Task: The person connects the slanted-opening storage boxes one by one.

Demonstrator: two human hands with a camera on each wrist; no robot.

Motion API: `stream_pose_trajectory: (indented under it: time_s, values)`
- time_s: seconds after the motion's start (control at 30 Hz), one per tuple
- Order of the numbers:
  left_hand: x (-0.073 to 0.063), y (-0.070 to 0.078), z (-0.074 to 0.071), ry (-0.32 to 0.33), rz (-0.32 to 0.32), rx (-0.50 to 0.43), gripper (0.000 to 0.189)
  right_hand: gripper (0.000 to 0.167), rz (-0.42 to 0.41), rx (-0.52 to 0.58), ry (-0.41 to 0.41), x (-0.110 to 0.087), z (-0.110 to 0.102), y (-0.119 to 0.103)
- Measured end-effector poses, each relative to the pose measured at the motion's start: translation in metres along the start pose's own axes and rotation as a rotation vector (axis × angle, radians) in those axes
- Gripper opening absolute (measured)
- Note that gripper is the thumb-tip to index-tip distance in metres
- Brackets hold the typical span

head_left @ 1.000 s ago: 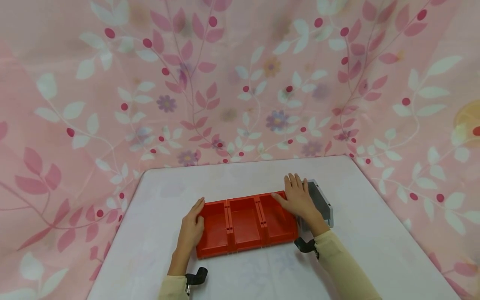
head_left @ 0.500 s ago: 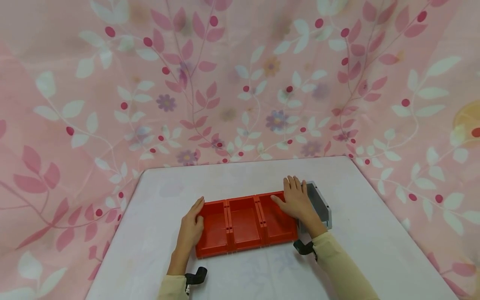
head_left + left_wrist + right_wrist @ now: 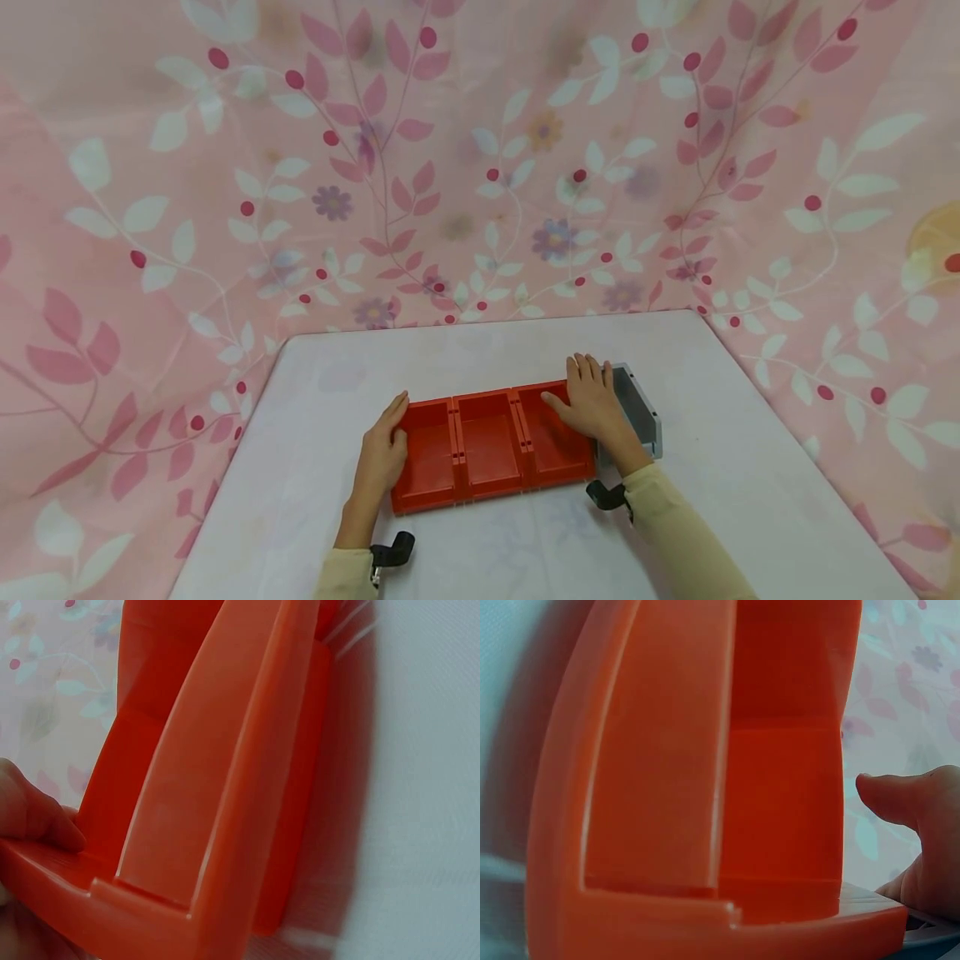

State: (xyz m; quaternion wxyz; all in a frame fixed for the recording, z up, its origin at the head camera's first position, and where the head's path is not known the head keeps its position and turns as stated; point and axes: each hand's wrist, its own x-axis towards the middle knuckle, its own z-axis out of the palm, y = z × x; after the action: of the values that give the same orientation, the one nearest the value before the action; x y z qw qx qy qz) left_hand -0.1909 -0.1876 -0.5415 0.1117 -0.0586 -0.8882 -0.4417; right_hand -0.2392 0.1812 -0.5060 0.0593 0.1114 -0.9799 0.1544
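Three red storage bins (image 3: pixel 491 443) stand side by side in a row on the table. My left hand (image 3: pixel 381 457) grips the outer wall of the leftmost bin; in the left wrist view the thumb (image 3: pixel 41 814) bends over the rim and the fingers lie outside. Against the row's right end stands a grey bin (image 3: pixel 637 408), partly hidden by my right hand (image 3: pixel 596 404). That hand lies over the adjoining walls with its fingers straight, its thumb spread over the rightmost red bin (image 3: pixel 656 757). In the right wrist view only a sliver of the grey bin (image 3: pixel 934 943) shows.
A white-covered table (image 3: pixel 750 517) carries the bins. Behind it and at both sides hangs a pink floral cloth (image 3: pixel 480 167). A black wrist camera mount (image 3: pixel 393 550) sits on the left wrist, another (image 3: pixel 606 495) on the right.
The grey bin has shifted slightly left, closer against the red row, together with my right hand. My left hand and the red bins have stayed nearly in place.
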Motion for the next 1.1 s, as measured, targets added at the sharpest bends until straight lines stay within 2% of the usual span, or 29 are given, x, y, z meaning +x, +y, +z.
stream_pose_trajectory:
  time_s: [0.47,0.7,0.97,1.1]
  values:
    - [0.001,0.000,-0.001,0.001,-0.013,0.021,0.056,0.088,-0.019,0.018,0.006,0.003,0.006,0.003]
    - [0.003,0.000,0.000,0.019,0.020,0.017,0.055,0.087,-0.012,0.027,0.032,0.001,0.012,0.004]
    - [0.002,0.002,0.002,-0.001,-0.020,0.010,0.056,0.092,-0.022,0.110,0.028,-0.003,0.025,0.012]
    - [0.000,0.001,0.001,-0.006,-0.017,0.015,0.056,0.097,-0.035,0.129,0.008,-0.005,0.024,0.014]
